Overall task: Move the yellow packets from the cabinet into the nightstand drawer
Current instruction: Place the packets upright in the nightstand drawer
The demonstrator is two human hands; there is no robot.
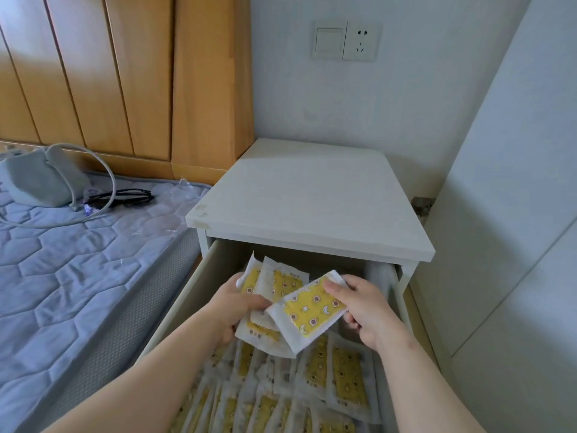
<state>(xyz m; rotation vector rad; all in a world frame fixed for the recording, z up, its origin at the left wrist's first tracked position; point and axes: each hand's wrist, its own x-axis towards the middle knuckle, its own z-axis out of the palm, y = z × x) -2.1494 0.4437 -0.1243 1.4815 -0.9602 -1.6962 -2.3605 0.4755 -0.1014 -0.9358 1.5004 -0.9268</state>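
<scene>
Both hands over the open nightstand drawer [175,295]. My left hand [232,310] grips a fanned stack of packets [274,284]. My right hand [370,310] pinches one yellow packet [310,309], thumb on top. More packets [312,379] line the drawer floor.

Yellow packets [309,310] fanned above drawer [175,304]

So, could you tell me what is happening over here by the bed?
A person is filling the open nightstand drawer with yellow packets. The left hand holds a small fanned stack of packets, and the right hand is taking one packet off it, above the drawer. Many packets already lie in overlapping rows inside.
</scene>
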